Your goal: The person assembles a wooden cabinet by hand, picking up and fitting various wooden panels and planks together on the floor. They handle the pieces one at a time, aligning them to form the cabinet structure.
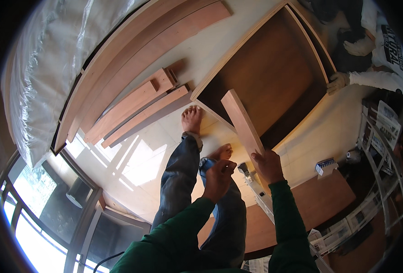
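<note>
Board in right hand — clamped near its close end, thumb along the upper face, far end reaching out over the near edge of the open wooden box. Can't tell from this one angle whether the board touches that edge or hangs above it. Left hand is off the board, in front of the shin, fingers curled in with tips close together; can't tell if something small is pinched there.

Co-worker's gloved hand is at the box's right corner, apparently steadying it. More cut strips lie on the floor left of the feet; long metal piece lies below the board, near the right hand; blue-and-white carton sits farther right.

Step in hand reads as handling one loose board at the box — positioning or checking it, not fixed to anything as far as visible. Next move likely calls for the left hand to come over and support the board, since a one-end hold would let the far end swing or dip, then squaring it to the edge while the box is kept steady.
</note>
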Tool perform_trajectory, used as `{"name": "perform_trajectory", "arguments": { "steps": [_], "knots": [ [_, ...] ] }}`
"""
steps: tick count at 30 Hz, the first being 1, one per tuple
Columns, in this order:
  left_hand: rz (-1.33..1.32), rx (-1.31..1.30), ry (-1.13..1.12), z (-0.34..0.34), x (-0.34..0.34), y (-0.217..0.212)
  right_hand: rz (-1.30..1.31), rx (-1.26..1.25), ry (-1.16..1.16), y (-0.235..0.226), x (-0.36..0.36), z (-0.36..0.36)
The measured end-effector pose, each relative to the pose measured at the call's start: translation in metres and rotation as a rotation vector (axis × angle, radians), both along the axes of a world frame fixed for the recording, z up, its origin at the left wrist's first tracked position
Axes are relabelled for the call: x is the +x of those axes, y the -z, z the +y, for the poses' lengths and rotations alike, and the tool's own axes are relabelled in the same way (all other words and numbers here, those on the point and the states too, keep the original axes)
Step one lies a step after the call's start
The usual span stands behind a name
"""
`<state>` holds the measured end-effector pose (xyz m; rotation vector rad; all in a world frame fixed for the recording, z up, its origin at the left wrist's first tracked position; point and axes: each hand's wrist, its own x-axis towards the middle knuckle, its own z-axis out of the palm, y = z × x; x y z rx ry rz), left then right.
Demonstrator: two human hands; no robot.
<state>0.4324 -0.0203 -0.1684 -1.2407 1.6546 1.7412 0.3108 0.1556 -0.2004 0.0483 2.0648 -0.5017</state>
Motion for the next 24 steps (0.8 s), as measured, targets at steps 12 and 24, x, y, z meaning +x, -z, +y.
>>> {"name": "perform_trajectory", "arguments": {
  "steps": [12, 24],
  "knots": [
    [0.092, -0.109, -0.042, 0.012, 0.03, 0.008, 0.176, 0.089, 0.192, -0.014, 0.006, -0.006],
    [-0.088, 0.092, 0.004, 0.014, 0.042, 0.004, 0.18, 0.072, 0.093, -0.028, 0.039, 0.018]
  ]
}}
